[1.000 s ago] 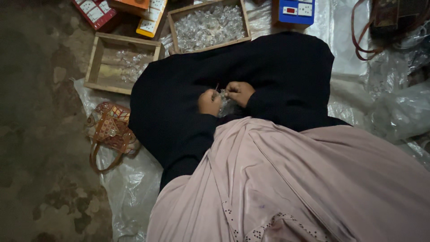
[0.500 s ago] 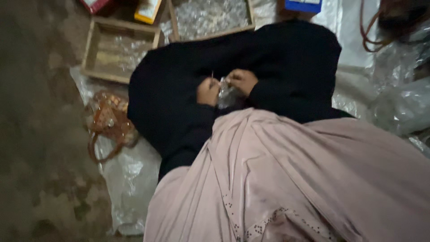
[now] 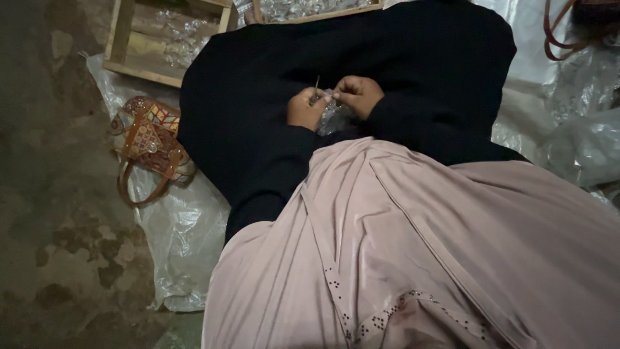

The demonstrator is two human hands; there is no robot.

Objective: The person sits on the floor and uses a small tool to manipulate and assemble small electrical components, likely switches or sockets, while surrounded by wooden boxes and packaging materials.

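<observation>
Hands working small clear pieces on a dark lap

Left hand (image 3: 305, 108) and right hand (image 3: 358, 95) pinch a thin needle (image 3: 317, 83) over clear beads (image 3: 330, 114); a patterned handbag (image 3: 147, 139) lies beside a wooden tray (image 3: 123, 39).

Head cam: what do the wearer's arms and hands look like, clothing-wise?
Both arms are covered to the wrist by loose black sleeves. The left hand and right hand are bare: no gloves, and no rings or watch that the dim picture shows. A pale pink cloth with small dotted trim drapes below.
</observation>
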